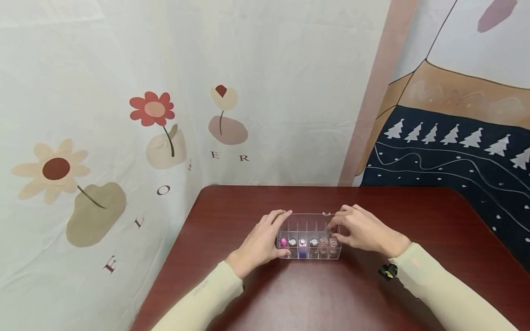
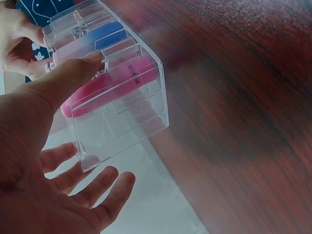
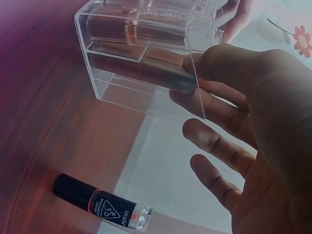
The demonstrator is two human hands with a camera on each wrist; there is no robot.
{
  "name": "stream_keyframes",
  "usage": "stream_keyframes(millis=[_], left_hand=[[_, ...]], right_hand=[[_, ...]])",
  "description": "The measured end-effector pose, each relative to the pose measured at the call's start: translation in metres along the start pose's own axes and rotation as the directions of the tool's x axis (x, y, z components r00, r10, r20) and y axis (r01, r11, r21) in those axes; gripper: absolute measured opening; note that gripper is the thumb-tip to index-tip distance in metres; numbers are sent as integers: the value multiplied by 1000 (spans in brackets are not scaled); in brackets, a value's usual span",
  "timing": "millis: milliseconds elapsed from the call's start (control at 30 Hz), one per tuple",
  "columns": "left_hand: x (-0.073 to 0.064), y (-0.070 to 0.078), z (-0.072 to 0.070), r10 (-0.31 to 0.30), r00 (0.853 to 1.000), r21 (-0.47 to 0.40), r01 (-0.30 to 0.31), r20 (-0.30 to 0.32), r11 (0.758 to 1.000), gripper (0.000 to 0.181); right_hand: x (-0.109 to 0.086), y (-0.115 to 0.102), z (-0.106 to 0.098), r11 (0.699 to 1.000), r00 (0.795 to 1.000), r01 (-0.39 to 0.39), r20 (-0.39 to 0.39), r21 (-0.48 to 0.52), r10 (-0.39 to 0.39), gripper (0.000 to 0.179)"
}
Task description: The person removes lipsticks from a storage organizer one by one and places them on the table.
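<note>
A red-brown wooden counter (image 1: 314,294) fills the lower part of the head view. Behind it and to the left hangs a pale cloth (image 1: 298,69) printed with three flowers and large letters, among them F, L, O, E and R. At the right is a second cloth (image 1: 439,158), dark blue below, with a row of white trees.

Near the middle of the counter stands one clear box (image 1: 304,225), divided into compartments. Its front row holds six tubes: one pink tube (image 1: 283,242) at the left end, one purple-and-blue tube (image 1: 302,248) third along, and four darker or reddish ones.

Two hands in pale yellow sleeves meet the box. The left hand (image 1: 258,241) has its grip around the left end, thumb in front, fingers behind. The right hand (image 1: 364,230) has a narrow grip, pinching one metallic-ended tube (image 3: 163,74) at the box's right end. One black tube (image 3: 100,201) appears upright beside the box.
</note>
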State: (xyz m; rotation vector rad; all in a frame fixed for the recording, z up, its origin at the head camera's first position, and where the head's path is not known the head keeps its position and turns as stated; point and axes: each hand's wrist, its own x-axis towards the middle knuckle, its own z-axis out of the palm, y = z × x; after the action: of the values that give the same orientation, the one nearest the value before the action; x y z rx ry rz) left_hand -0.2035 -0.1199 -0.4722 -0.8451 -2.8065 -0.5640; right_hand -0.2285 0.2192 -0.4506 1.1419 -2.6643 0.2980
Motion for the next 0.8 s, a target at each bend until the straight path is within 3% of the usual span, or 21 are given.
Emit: stream_keyframes(millis=[800], left_hand=[[-2, -2, 1, 5, 1000, -5, -5, -2, 1000, 116]], right_hand=[[-4, -4, -7, 999, 996, 16, -85, -36, -19, 24]])
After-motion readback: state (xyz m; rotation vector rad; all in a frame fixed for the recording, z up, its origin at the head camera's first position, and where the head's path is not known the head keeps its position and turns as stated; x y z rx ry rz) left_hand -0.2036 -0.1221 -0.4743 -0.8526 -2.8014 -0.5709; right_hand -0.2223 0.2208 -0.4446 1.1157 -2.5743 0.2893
